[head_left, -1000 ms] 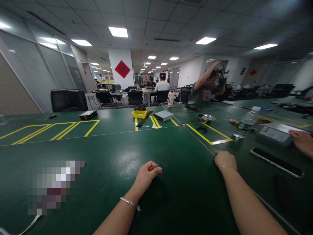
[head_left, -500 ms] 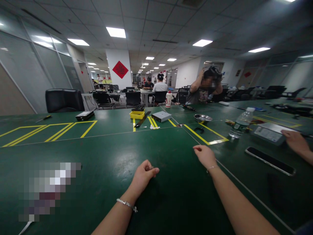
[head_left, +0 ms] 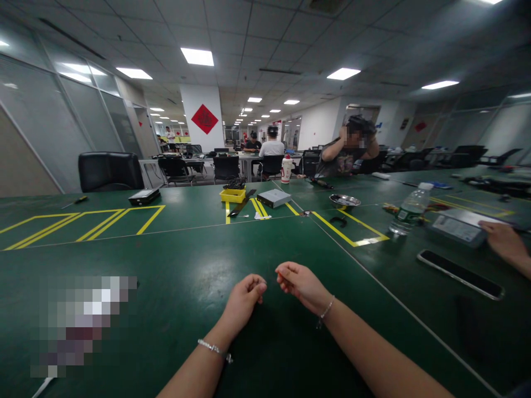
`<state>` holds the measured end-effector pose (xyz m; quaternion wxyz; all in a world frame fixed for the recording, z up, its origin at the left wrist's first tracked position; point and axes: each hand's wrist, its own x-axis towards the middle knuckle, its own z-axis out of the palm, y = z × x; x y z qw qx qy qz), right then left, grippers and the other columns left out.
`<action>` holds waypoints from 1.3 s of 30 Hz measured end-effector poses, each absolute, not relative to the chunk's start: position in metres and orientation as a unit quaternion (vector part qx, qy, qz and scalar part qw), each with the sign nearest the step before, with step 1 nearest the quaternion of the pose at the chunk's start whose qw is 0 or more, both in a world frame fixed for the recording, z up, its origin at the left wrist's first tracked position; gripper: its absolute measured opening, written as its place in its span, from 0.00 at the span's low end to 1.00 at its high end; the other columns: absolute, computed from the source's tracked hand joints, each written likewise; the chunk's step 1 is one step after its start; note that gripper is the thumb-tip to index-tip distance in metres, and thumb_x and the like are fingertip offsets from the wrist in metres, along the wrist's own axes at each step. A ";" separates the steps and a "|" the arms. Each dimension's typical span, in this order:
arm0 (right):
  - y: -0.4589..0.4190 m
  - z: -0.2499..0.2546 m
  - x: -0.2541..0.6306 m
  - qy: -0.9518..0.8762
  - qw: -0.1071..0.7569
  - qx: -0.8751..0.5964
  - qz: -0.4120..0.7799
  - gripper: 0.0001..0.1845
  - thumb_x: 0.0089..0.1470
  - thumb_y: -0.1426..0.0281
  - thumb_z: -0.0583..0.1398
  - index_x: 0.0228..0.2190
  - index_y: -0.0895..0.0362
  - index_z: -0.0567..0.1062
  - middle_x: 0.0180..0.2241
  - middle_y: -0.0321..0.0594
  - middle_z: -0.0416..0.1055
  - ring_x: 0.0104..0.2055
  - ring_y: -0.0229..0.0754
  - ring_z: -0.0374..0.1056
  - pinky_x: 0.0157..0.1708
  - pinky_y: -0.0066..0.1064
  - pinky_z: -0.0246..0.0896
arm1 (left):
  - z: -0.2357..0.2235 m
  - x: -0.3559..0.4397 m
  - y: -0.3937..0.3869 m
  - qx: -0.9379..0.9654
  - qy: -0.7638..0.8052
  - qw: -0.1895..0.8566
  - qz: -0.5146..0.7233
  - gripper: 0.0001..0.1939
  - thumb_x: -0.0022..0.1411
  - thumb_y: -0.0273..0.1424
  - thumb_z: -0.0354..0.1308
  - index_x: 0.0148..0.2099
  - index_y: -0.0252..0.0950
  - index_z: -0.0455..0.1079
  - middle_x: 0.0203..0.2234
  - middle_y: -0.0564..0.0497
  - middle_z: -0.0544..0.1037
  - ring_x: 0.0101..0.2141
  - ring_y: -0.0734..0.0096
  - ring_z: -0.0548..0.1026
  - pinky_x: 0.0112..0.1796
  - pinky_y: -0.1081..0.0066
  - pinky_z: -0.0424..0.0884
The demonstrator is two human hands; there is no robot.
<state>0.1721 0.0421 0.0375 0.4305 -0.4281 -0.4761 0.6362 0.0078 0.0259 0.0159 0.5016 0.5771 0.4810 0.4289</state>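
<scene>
My left hand [head_left: 243, 301] hovers low over the green table [head_left: 166, 298], fingers curled and thumb pressed to them. Whatever it pinches is too small to make out. Close beside it on the right, my right hand [head_left: 302, 284] is also closed, thumb and fingertips together, with its contents hidden. A narrow gap separates the two sets of fingertips. Each wrist wears a thin bracelet.
A yellow bin [head_left: 233, 195], a grey metal box [head_left: 274, 198], a metal bowl [head_left: 344, 200], a water bottle [head_left: 409, 210] and a phone [head_left: 460, 274] are on the table. At right, another person's hand [head_left: 508, 246] touches a metal case [head_left: 458, 226]. A blurred object [head_left: 83, 323] lies left.
My right hand has come left and down from near the yellow-taped outline to beside my left hand. My left hand has barely moved, its fingers still curled.
</scene>
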 end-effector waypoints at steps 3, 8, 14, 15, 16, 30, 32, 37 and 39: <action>0.045 0.032 0.174 -0.461 0.444 -0.440 0.630 0.17 0.39 0.59 0.62 0.28 0.59 0.71 0.22 0.35 0.66 0.22 0.31 0.60 0.23 0.26 0.54 | 0.018 0.008 0.025 0.581 0.477 0.508 0.421 0.12 0.51 0.36 0.52 0.38 0.36 0.68 0.18 0.58 0.69 0.21 0.76 0.66 0.24 0.75 0.59; 0.049 0.030 0.175 -0.435 0.468 -0.453 0.621 0.15 0.39 0.63 0.63 0.29 0.59 0.69 0.24 0.36 0.68 0.23 0.32 0.62 0.24 0.27 0.56 | 0.015 0.008 0.026 0.578 0.471 0.529 0.407 0.14 0.51 0.32 0.53 0.41 0.36 0.69 0.28 0.52 0.75 0.30 0.72 0.71 0.28 0.74 0.63; 0.047 0.031 0.173 -0.466 0.459 -0.459 0.601 0.15 0.40 0.61 0.62 0.27 0.61 0.71 0.24 0.38 0.70 0.23 0.32 0.62 0.24 0.27 0.56 | 0.012 0.007 0.027 0.583 0.477 0.515 0.408 0.10 0.47 0.30 0.57 0.35 0.35 0.70 0.28 0.51 0.75 0.30 0.71 0.71 0.32 0.72 0.64; 0.047 0.031 0.173 -0.475 0.456 -0.459 0.596 0.16 0.40 0.61 0.62 0.27 0.61 0.71 0.24 0.38 0.70 0.23 0.32 0.62 0.24 0.27 0.56 | 0.013 0.007 0.027 0.580 0.475 0.517 0.412 0.09 0.46 0.29 0.58 0.33 0.34 0.70 0.27 0.52 0.75 0.29 0.72 0.70 0.32 0.72 0.64; 0.047 0.030 0.173 -0.484 0.452 -0.460 0.592 0.15 0.40 0.61 0.62 0.28 0.61 0.72 0.24 0.38 0.70 0.23 0.32 0.62 0.24 0.26 0.56 | 0.013 0.008 0.027 0.579 0.474 0.518 0.415 0.08 0.44 0.28 0.58 0.32 0.34 0.68 0.25 0.53 0.74 0.28 0.73 0.70 0.31 0.73 0.64; 0.043 0.027 0.163 -0.547 0.417 -0.496 0.530 0.11 0.40 0.67 0.60 0.28 0.59 0.70 0.24 0.35 0.71 0.24 0.34 0.64 0.26 0.28 0.58 | 0.015 0.008 0.024 0.625 0.497 0.432 0.420 0.05 0.47 0.30 0.56 0.29 0.36 0.63 0.20 0.58 0.63 0.24 0.76 0.61 0.27 0.75 0.58; 0.042 0.026 0.161 -0.548 0.429 -0.495 0.521 0.11 0.39 0.68 0.61 0.29 0.59 0.70 0.23 0.35 0.71 0.25 0.35 0.64 0.26 0.28 0.58 | 0.017 0.009 0.024 0.636 0.503 0.412 0.415 0.04 0.47 0.29 0.56 0.29 0.36 0.64 0.21 0.58 0.64 0.24 0.75 0.62 0.28 0.74 0.59; 0.037 0.023 0.154 -0.594 0.441 -0.482 0.470 0.07 0.41 0.68 0.59 0.23 0.59 0.72 0.24 0.37 0.71 0.28 0.37 0.65 0.29 0.29 0.59 | 0.018 0.013 0.021 0.653 0.527 0.367 0.401 0.03 0.46 0.28 0.56 0.27 0.36 0.65 0.22 0.57 0.67 0.26 0.73 0.65 0.29 0.74 0.60; 0.035 0.022 0.150 -0.597 0.446 -0.485 0.457 0.07 0.42 0.68 0.59 0.23 0.59 0.73 0.23 0.37 0.71 0.27 0.38 0.66 0.30 0.29 0.59 | 0.016 0.014 0.020 0.657 0.536 0.338 0.408 0.03 0.46 0.28 0.57 0.26 0.36 0.64 0.22 0.57 0.67 0.26 0.73 0.65 0.29 0.73 0.61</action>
